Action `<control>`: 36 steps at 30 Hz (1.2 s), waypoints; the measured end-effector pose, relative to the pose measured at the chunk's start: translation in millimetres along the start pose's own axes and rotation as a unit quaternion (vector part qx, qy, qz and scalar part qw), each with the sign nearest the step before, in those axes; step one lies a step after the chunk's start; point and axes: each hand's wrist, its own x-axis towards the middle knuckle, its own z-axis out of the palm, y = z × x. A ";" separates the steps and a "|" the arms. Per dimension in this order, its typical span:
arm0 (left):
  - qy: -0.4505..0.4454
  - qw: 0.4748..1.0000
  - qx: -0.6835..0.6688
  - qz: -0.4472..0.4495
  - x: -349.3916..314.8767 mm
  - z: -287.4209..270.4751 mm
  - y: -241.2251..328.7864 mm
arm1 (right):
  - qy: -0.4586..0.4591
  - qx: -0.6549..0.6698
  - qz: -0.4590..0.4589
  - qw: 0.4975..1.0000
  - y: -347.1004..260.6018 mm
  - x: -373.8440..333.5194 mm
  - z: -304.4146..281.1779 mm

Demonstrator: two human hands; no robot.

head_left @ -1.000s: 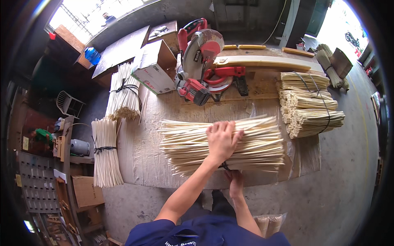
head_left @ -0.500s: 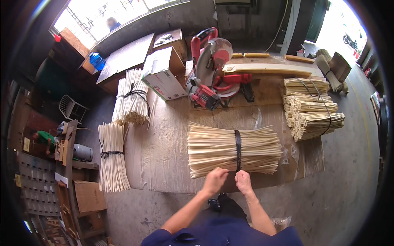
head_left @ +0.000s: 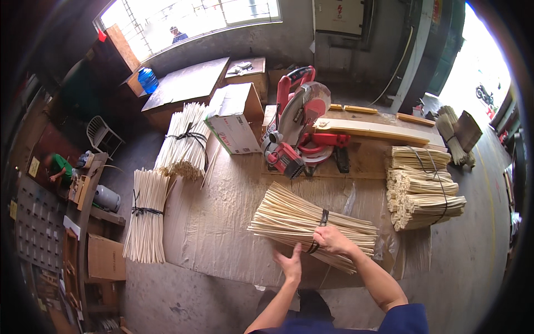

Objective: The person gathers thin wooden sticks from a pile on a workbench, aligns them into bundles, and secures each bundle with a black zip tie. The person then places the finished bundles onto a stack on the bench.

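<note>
A bundle of thin pale sticks (head_left: 289, 214) lies slanted on the worktable, its right end nearer to me than its left. Around its middle runs a black strap (head_left: 325, 215). My right hand (head_left: 332, 240) is closed on this strap, on top of the bundle towards its near side. With thumb and fingers apart, my left hand (head_left: 290, 263) is at the bundle's near edge, left of the strap, holding nothing. Whether its fingertips touch the sticks I cannot tell.
Behind the bundle stands a red mitre saw (head_left: 295, 131), beside a white carton (head_left: 233, 128). Tied stick bundles lie left (head_left: 146, 220), back left (head_left: 183, 142) and in a stack right (head_left: 423, 189). The plastic-covered worktable (head_left: 217, 222) ends in front of me. A person (head_left: 58, 167) is far left.
The bundle has turned, its right end coming towards me. My right hand has moved from the near edge up onto the strap. My left hand has gone from closed to open.
</note>
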 end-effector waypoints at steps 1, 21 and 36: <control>-0.038 0.994 -0.100 -0.008 15.8 -3.5 -2.3 | -0.016 0.033 -0.002 0.999 -7.1 3.0 -3.4; -0.126 0.942 0.205 0.236 65.3 -15.3 -3.6 | 0.177 0.377 0.157 0.896 -39.6 -26.6 96.5; -0.209 0.892 0.086 0.392 -2.6 -44.7 -3.9 | 0.134 0.173 0.096 0.971 -42.5 -50.0 53.1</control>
